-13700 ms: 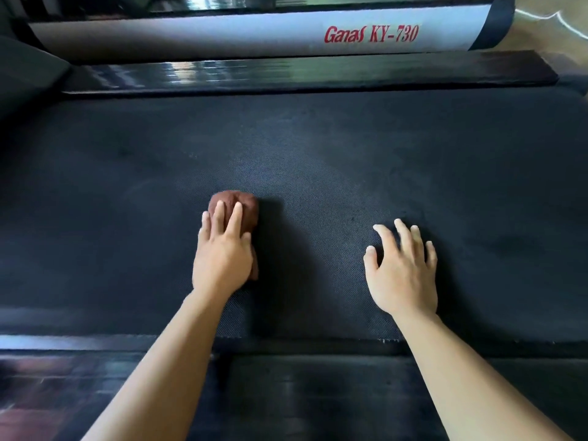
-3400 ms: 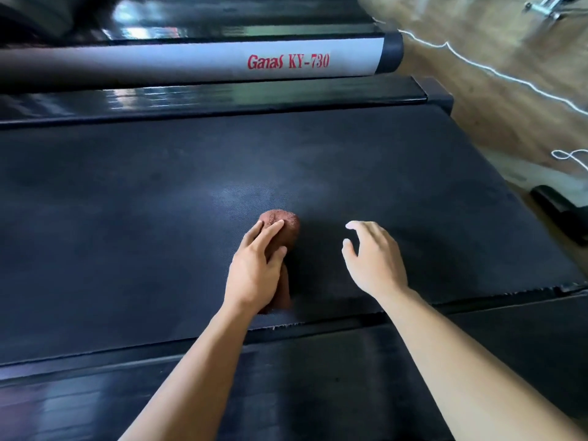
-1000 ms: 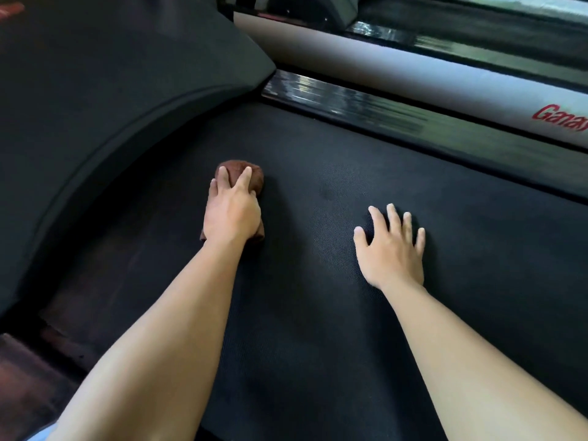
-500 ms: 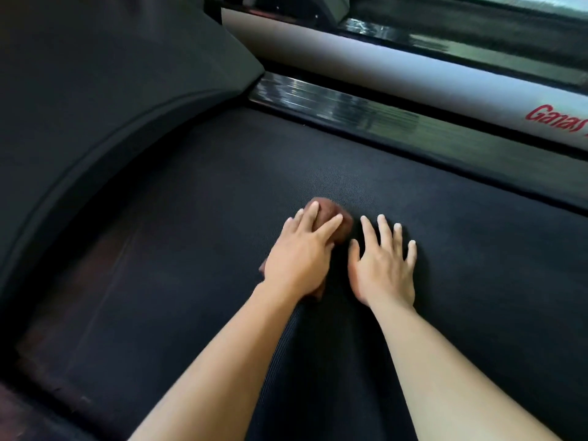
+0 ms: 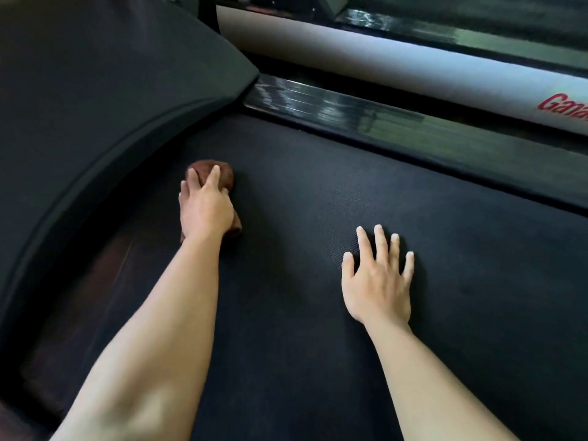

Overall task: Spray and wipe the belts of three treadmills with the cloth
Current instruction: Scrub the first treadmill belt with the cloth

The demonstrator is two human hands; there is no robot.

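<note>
A bunched brown cloth (image 5: pixel 225 175) lies on the black treadmill belt (image 5: pixel 318 192), close to the curved edge of the motor hood. My left hand (image 5: pixel 205 208) lies on top of the cloth and presses it down, fingers stretched over the wad; cloth shows ahead of the fingertips and beside the wrist. My right hand (image 5: pixel 378 278) rests flat on the belt to the right, fingers spread, holding nothing. No spray bottle is in view.
The dark curved motor hood (image 5: pixel 95 90) rises at the left. A glossy black side rail (image 5: pixel 350 113) borders the belt's far edge. Beyond it runs the white side of a neighbouring treadmill (image 5: pixel 381 58) with red lettering.
My left hand has slid the cloth back to the left, away from my right hand and toward the hood. The right hand has stayed flat on the belt.
</note>
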